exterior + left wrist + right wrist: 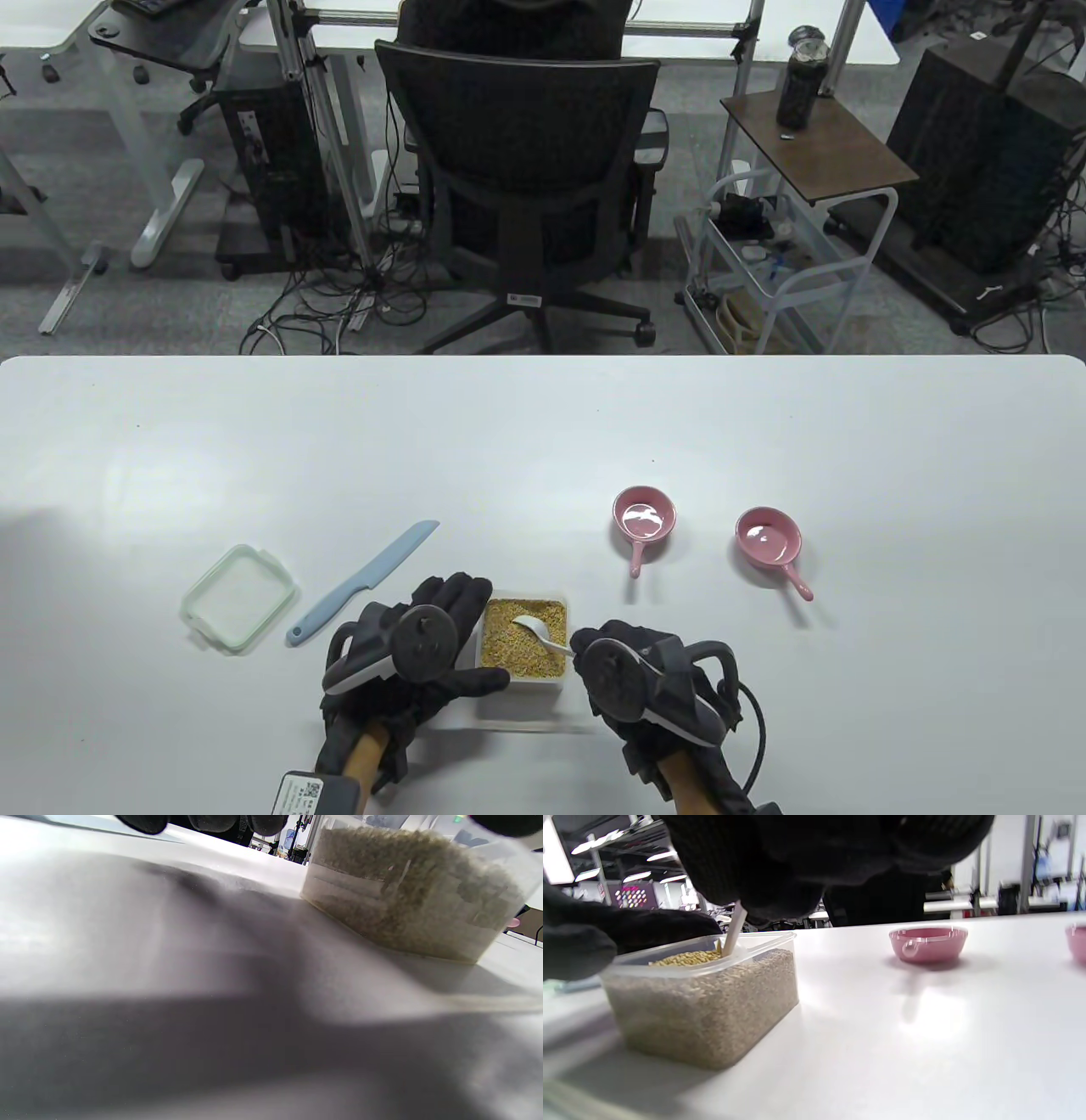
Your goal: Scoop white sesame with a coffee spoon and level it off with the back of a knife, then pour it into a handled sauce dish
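Observation:
A clear plastic box of sesame [524, 638] [407, 895] [704, 1001] stands near the table's front edge. My left hand [441, 632] holds the box from its left side, fingers along the far-left edge and thumb at the near edge. A white coffee spoon [536, 632] [734, 929] lies with its bowl in the sesame. My right hand [615, 649] pinches the spoon's handle at the box's right rim. A light blue knife [361, 581] lies left of the box. Two pink handled sauce dishes [645, 516] [769, 538] [928, 943] sit to the right, farther back.
The box's pale green lid [239, 598] lies on the table left of the knife. Beyond the table's far edge stands an office chair [517, 187] and a small cart [797, 221].

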`<act>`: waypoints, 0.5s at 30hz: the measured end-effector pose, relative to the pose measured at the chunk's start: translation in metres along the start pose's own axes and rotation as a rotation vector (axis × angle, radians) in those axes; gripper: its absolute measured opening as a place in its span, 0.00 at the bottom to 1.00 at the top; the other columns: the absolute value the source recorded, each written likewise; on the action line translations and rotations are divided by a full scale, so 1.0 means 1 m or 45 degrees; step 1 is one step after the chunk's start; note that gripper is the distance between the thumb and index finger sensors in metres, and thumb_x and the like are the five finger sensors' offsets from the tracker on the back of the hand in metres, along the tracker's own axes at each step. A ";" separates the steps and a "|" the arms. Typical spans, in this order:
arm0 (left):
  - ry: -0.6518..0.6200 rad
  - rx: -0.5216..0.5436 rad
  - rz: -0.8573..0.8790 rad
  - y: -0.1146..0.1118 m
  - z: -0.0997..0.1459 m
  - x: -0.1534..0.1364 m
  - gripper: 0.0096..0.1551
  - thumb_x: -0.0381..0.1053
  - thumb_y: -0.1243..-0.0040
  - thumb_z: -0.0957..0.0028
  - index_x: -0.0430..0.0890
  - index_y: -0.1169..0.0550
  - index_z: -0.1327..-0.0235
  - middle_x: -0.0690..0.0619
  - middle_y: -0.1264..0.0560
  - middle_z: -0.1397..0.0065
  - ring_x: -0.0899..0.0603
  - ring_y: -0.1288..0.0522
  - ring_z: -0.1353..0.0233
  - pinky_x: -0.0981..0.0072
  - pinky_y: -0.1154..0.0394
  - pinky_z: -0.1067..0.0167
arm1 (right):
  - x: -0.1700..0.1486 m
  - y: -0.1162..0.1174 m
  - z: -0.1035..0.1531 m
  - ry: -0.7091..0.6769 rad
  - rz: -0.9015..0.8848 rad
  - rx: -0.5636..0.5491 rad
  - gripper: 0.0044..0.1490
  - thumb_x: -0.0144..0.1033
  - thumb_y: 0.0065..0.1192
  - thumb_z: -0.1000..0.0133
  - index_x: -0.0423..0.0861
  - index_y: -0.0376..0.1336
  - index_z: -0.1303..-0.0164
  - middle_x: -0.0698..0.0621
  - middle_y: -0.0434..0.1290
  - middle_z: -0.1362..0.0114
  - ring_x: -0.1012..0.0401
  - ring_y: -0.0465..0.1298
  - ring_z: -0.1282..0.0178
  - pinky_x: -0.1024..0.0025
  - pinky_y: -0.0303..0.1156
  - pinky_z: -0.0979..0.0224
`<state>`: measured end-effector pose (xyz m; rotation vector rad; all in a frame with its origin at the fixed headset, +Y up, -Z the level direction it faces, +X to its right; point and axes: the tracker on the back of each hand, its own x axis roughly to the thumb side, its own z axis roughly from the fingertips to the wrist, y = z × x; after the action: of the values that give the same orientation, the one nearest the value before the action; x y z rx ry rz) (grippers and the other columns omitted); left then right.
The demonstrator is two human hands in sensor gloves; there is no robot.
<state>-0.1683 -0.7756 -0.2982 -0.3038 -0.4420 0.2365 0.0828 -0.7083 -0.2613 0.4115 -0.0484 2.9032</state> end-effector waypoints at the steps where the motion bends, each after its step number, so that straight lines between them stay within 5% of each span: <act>1: 0.002 0.000 -0.006 0.000 0.000 0.000 0.66 0.83 0.57 0.56 0.53 0.58 0.10 0.45 0.52 0.05 0.27 0.51 0.10 0.26 0.45 0.24 | -0.003 0.000 -0.001 0.017 -0.043 0.024 0.21 0.39 0.72 0.43 0.46 0.80 0.45 0.48 0.85 0.56 0.62 0.79 0.72 0.57 0.78 0.55; 15: 0.002 0.009 0.011 -0.001 0.002 0.000 0.65 0.83 0.58 0.55 0.52 0.58 0.10 0.44 0.53 0.05 0.27 0.51 0.11 0.26 0.46 0.24 | -0.051 0.027 -0.008 0.413 -0.844 0.359 0.21 0.36 0.68 0.39 0.38 0.79 0.44 0.47 0.84 0.59 0.63 0.78 0.75 0.58 0.78 0.59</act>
<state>-0.1688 -0.7766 -0.2963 -0.2992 -0.4384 0.2459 0.1232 -0.7441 -0.2828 -0.0180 0.4598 2.2775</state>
